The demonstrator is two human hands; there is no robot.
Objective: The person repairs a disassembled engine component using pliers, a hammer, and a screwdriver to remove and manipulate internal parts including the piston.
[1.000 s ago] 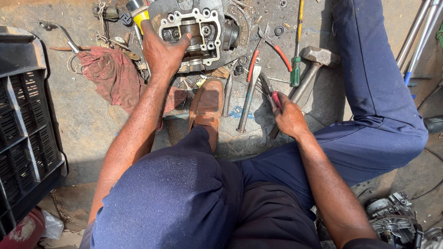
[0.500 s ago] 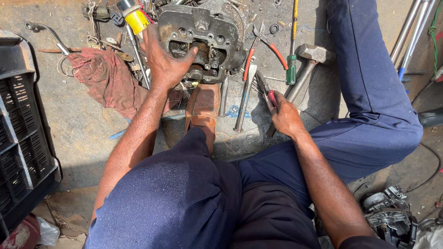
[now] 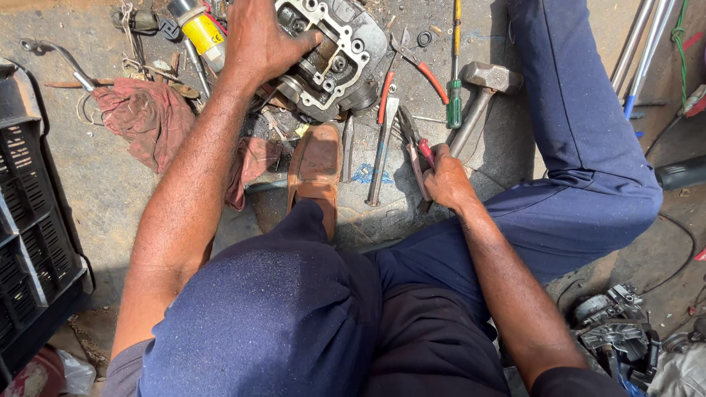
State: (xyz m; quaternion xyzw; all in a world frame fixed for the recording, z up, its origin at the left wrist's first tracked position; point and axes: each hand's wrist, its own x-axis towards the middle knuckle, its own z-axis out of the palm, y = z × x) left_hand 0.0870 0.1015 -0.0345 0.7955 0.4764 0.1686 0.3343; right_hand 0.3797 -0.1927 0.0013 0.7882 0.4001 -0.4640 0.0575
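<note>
Ground: a rough, stained concrete floor point(image 3: 88, 184) in hard sunlight, oily and gritty, with small bits of debris; the person sat on it with legs in blue trousers point(image 3: 573, 110) spread around the work.
Left hand: the left hand point(image 3: 257, 37) was clamped over the near edge of a grey metal engine head point(image 3: 334, 55), fingers curled into its openings, holding it tilted on the floor at the top of the view.
Right hand: the right hand point(image 3: 445, 180) was closed around the handles of red-handled pliers point(image 3: 419, 151), which lay low against the floor just right of the brown shoe point(image 3: 316, 165).
Engine head position: top centre, just beyond the shoe's toe, well apart from the right hand.
Tools nearby: a flat spanner point(image 3: 382, 151) lay between shoe and pliers; a second pair of red-handled pliers point(image 3: 408, 62), a green-handled screwdriver point(image 3: 455, 95) and a hammer point(image 3: 482, 92) lay just right of the engine head.
Left side: a reddish rag point(image 3: 140, 117) lay crumpled on the floor, a yellow-labelled can point(image 3: 198, 29) above it, and a black plastic crate point(image 3: 33, 220) stood at the edge.
Right side: metal rods point(image 3: 647, 44) ran along the top corner; dark engine parts point(image 3: 614, 331) sat at the lower corner.
</note>
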